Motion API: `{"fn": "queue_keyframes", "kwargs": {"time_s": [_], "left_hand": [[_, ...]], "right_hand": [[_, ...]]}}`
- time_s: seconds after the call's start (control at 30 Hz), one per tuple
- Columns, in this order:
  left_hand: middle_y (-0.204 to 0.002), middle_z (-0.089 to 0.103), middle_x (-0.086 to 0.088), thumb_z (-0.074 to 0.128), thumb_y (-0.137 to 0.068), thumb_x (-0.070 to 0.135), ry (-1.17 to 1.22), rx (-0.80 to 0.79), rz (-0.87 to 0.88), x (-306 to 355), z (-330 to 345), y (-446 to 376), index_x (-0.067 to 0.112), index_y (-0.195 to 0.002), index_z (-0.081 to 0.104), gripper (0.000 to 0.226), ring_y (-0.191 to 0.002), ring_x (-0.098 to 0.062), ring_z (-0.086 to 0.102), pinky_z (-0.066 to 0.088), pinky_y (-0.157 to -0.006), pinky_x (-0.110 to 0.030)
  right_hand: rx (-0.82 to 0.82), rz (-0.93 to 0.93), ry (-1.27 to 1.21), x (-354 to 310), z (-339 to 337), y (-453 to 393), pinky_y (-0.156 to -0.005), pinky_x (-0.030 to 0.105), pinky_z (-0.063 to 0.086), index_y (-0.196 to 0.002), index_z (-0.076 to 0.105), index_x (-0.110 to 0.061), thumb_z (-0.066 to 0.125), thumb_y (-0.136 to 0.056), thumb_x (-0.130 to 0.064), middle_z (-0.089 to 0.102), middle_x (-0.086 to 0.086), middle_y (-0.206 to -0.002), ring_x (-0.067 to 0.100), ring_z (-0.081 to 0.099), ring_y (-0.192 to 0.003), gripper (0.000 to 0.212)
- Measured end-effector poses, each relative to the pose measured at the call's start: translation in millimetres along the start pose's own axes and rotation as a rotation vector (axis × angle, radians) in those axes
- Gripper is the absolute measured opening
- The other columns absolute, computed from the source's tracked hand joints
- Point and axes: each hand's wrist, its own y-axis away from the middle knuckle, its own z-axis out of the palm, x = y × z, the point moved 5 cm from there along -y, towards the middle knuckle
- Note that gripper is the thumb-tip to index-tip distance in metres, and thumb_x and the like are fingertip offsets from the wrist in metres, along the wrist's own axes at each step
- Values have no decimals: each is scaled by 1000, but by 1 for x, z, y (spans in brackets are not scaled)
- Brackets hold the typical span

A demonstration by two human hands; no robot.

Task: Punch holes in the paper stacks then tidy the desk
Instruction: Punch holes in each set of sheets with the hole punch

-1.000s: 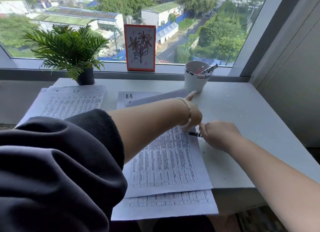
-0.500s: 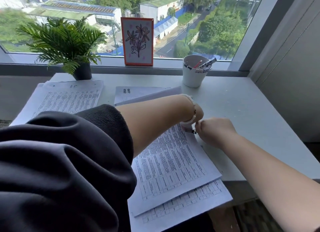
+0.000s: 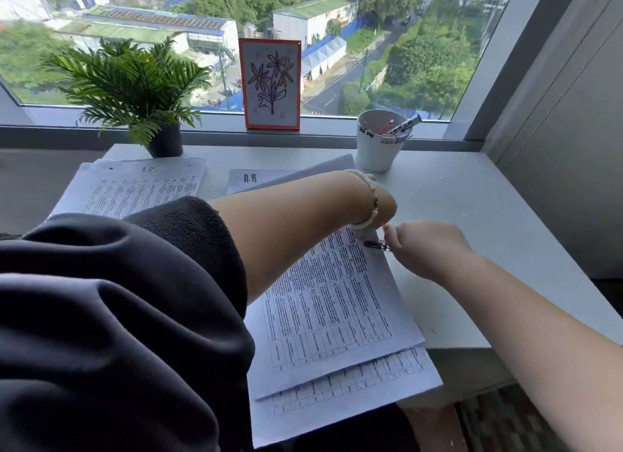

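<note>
A stack of printed table sheets (image 3: pixel 330 310) lies skewed at the middle of the grey desk (image 3: pixel 472 215), its near end hanging over the front edge. A small black binder clip (image 3: pixel 377 245) sits on the stack's right edge near the far corner. My right hand (image 3: pixel 428 249) pinches that clip with curled fingers. My left hand (image 3: pixel 384 208), with a white bracelet on its wrist, reaches across and rests at the stack's far corner right beside the clip; its fingers are hidden behind the wrist. My dark sleeve covers the stack's left part.
A second paper stack (image 3: pixel 141 188) lies at the left and a sheet marked H-R (image 3: pixel 256 178) behind my forearm. A white cup (image 3: pixel 377 148) with markers, a potted fern (image 3: pixel 135 87) and a flower card (image 3: pixel 269 83) stand along the window.
The stack has turned so its near end swings right and off the desk edge. Both hands stay together at the clip; my left thumb, raised before, is tucked out of sight.
</note>
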Motion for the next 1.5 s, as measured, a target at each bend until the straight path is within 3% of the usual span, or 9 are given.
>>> {"fn": "queue_keyframes", "kwargs": {"time_s": [0.17,0.27,0.37,0.43,0.63,0.83,1.1,1.27,1.5], "left_hand": [[-64,53,5,50,-88,43,148,-23,27,14,-11,30,15,-60,52,40,-83,-25,62,45,-91,-37],[-66,47,7,48,-91,45,60,-58,41,13,-8,35,17,-65,51,39,-88,-22,53,35,-66,-26],[-70,49,13,62,-71,46,46,-82,19,3,10,21,22,-67,55,25,-97,-15,57,39,-90,-32],[-70,41,14,58,-81,38,14,-84,100,5,11,20,23,-66,49,23,-105,-13,50,28,-104,-35],[-71,53,3,57,-91,32,111,67,39,-4,-14,48,18,-82,63,18,-87,-25,55,32,-99,-33],[-73,56,3,57,-90,35,187,142,-21,-32,-12,55,19,-71,55,24,-79,-21,45,34,-99,-43],[-96,65,3,55,-89,34,217,68,-5,-1,-11,58,19,-107,64,25,-89,-20,58,36,-69,-29],[-116,61,3,56,-91,41,161,31,186,57,-16,49,20,-128,55,42,-109,-19,55,39,-102,-38],[-87,54,4,52,-95,37,127,43,208,75,-18,43,16,-109,65,29,-82,-17,48,36,-68,-24]], "right_hand": [[76,-19,49,-8,-1,5,-65,29,38,-91,62,-22,16,-103,-35,63,4,-100,27,59,-95,49],[42,-37,18,-10,0,5,-70,31,42,-81,50,-24,19,-103,-31,62,5,-96,29,58,-93,39],[-12,-27,-53,-10,1,6,-69,31,40,-73,44,-17,18,-103,-32,54,7,-85,29,53,-86,42],[-60,-21,-54,-10,1,6,-67,30,40,-67,42,-16,22,-101,-28,48,4,-76,29,49,-79,42],[-227,-11,-59,4,12,15,-58,26,35,-71,57,-17,26,-96,-32,54,3,-75,22,49,-69,43],[-245,-55,-54,6,16,28,-60,27,36,-70,56,-15,23,-98,-34,56,4,-76,25,52,-74,47],[-193,-60,8,3,19,35,-68,31,37,-66,46,-18,16,-102,-40,52,4,-81,27,51,-82,52],[-154,-68,28,4,17,38,-69,30,35,-72,46,-18,16,-102,-37,63,9,-97,26,48,-83,47],[-149,-84,67,3,18,43,-68,29,36,-66,39,-18,17,-102,-32,66,6,-102,26,45,-79,45]]}}
